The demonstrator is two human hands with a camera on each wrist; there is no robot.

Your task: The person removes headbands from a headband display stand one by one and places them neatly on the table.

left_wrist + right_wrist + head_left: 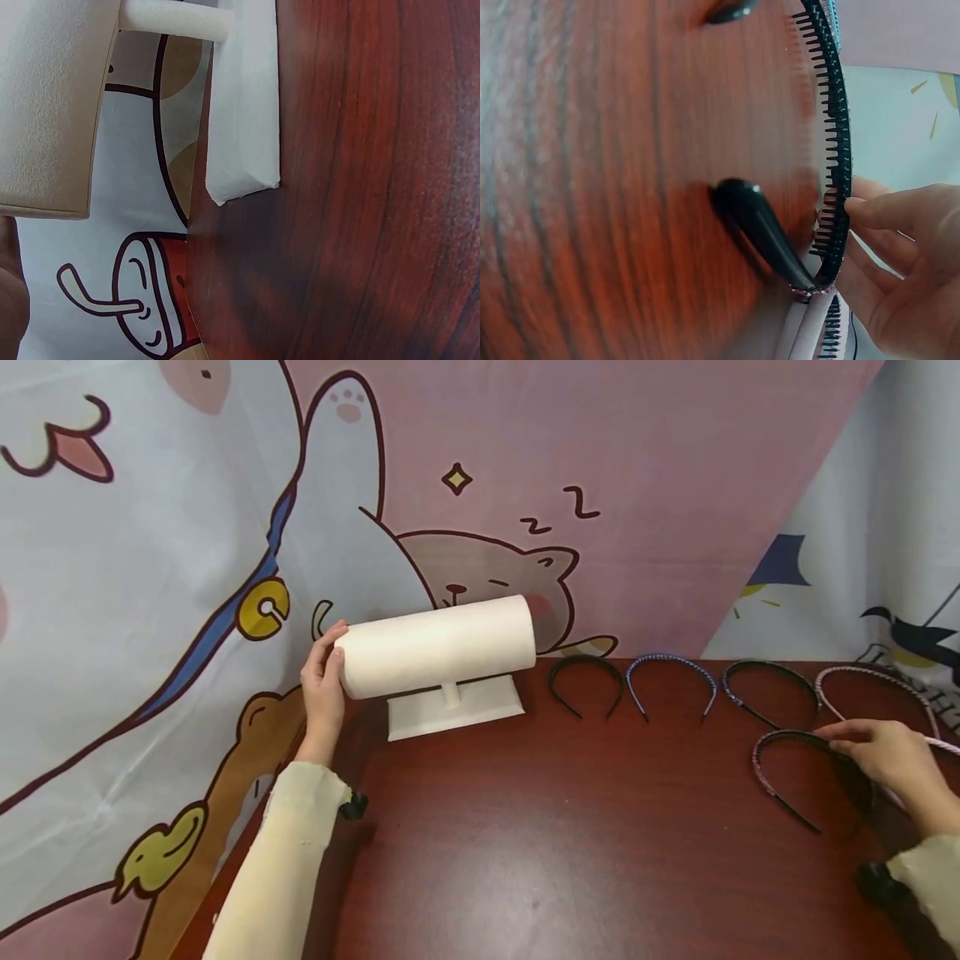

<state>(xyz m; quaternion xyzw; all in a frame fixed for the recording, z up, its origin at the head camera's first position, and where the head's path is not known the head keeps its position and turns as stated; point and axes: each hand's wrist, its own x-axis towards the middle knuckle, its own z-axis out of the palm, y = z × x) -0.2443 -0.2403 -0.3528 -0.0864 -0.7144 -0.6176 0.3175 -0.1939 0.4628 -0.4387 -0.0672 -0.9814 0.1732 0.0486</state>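
Note:
My left hand (324, 685) grips the left end of a white padded cylinder on a T-shaped headband display stand (442, 643). The stand's flat base (244, 112) is on the table in the left wrist view, where only a sliver of that hand shows. At the right, my right hand (892, 758) pinches a dark headband (759, 766) with a pinkish wrapped side. In the right wrist view, thumb and fingers hold this toothed headband (839, 135) by its curve, comb teeth facing inward. Its far end is partly hidden by the hand in the head view.
Along the table's back edge lie a black headband (552, 677), a blue headband (671, 657), a dark blue-green headband (731, 689) and a pale pink one (877, 670). Another pink headband (941, 745) lies partly behind my right hand. A cartoon-printed cloth (637, 460) hangs behind the brown table (570, 843).

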